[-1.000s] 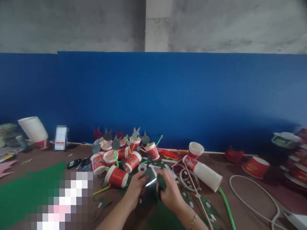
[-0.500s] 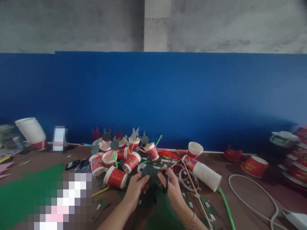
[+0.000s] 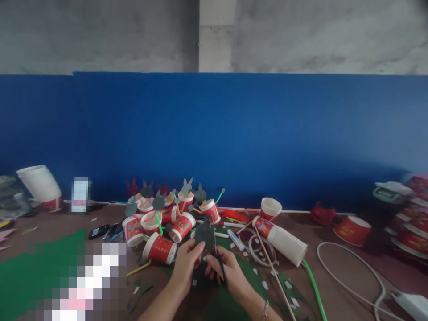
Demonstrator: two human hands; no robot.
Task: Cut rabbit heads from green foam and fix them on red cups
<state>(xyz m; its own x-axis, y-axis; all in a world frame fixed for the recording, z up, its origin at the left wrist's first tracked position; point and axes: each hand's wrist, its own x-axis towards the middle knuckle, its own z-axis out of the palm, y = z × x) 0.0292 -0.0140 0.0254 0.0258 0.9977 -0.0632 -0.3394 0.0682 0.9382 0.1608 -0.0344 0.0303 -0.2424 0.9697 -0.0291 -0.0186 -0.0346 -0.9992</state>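
Observation:
Pinched between the thumb and fingers of my left hand [image 3: 187, 263] is a dark round piece of paper [image 3: 203, 235]. My right hand [image 3: 228, 267] grips a pair of scissors [image 3: 220, 263] by the dark handles, its blades pointing up and away at the paper's right edge. Whether the blades touch the paper I cannot tell. Below both hands lies dark green paper [image 3: 227, 301]. Just beyond them stand and lie red-and-white paper cups [image 3: 183, 226], several with paper animal heads on them. The cup [image 3: 160, 248] nearest my left hand lies on its side.
A stack of paper cups [image 3: 284, 240] lies to the right, beside a wooden stick [image 3: 274, 269] and a roll of clear tape [image 3: 262, 252]. A glue stick [image 3: 236, 240] rests behind my right hand. A white cable [image 3: 351, 267] loops at far right. Green paper [image 3: 40, 263] covers the left.
My right hand has moved left and turned the scissors so the blades come up beside the round paper. My left hand has shifted slightly left and keeps its hold.

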